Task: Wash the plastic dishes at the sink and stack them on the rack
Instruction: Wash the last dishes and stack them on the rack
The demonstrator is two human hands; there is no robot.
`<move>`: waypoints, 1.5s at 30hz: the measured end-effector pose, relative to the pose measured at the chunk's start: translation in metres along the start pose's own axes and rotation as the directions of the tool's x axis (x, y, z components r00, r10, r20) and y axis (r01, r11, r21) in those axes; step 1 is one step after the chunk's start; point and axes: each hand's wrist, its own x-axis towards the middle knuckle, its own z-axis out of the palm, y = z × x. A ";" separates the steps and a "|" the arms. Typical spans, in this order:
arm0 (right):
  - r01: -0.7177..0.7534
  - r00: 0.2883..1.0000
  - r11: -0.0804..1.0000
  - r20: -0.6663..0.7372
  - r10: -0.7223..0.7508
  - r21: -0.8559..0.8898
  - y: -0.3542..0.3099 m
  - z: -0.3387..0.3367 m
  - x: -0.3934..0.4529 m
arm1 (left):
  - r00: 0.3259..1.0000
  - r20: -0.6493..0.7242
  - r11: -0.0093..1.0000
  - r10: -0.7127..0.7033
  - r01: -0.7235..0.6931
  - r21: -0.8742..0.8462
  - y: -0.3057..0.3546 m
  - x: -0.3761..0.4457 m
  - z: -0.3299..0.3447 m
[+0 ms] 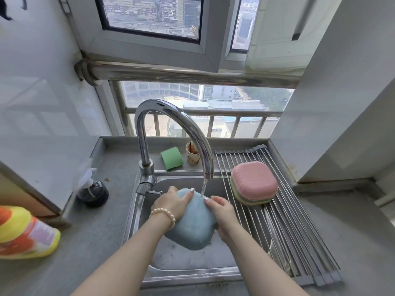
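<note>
Blue plastic, wet under a thin stream of water: an upturned dish (192,223) is held over the steel sink (192,259), low in the middle of the view. The left hand (171,201) grips its 10 o'clock edge, fingers curled over the rim, a pearl bracelet (163,216) on the wrist. The right hand (222,212) clasps the 3 o'clock side, fingertips on the dish's back; the thumb is hidden, so how firmly it holds is hard to say. The two hands are apart, with the dish between them.

A curved chrome tap (171,129) rises at 12 o'clock from the dish, and its water lands on the dish between the hands.

At 2 o'clock from the dish, a roll-up wire rack (282,221) spans the sink's right side. On it sits a stack of upturned dishes (253,182), pink on top, with yellow and green rims showing below.

Behind the tap, on the ledge, a green sponge (172,158) stands beside a stained paper cup (192,152). At 9 o'clock on the counter (96,242) lie a dark scrubber (94,192) and, at the far left edge, a yellow and orange bottle (23,231) on its side.
</note>
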 end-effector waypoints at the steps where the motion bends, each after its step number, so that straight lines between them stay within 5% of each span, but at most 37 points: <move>1: -0.051 0.999 0.998 -0.003 0.051 -0.035 0.004 0.001 -0.004 | 1.000 -0.019 1.000 -0.004 0.004 -0.015 -0.003 0.001 0.001; 4: -0.143 0.989 0.988 0.015 0.144 -0.061 0.017 0.005 -0.008 | 0.999 -0.042 0.998 -0.013 0.011 -0.064 -0.012 0.003 -0.001; 12: -0.025 1.000 0.996 -0.014 0.027 0.081 0.014 0.006 -0.009 | 0.994 -0.067 0.992 0.083 -0.089 -0.093 -0.017 0.004 -0.003; 24: -0.021 0.995 0.988 -0.097 0.037 0.154 0.004 -0.019 0.005 | 0.974 0.145 0.974 0.175 -0.149 -0.171 0.013 0.001 -0.001; 34: 0.103 0.983 0.994 -0.145 -0.108 -0.042 -0.023 -0.050 0.004 | 0.872 0.248 0.876 0.421 -0.462 0.139 0.031 -0.033 0.037; 40: -0.014 1.000 0.998 0.028 0.013 0.056 -0.034 -0.061 0.005 | 0.956 0.145 0.953 0.256 -0.225 -0.200 0.033 -0.017 0.030; 45: 0.065 0.991 0.894 0.134 -0.005 -0.443 -0.037 -0.071 -0.012 | 0.997 -0.039 0.901 0.059 -0.070 -0.427 0.031 -0.010 0.032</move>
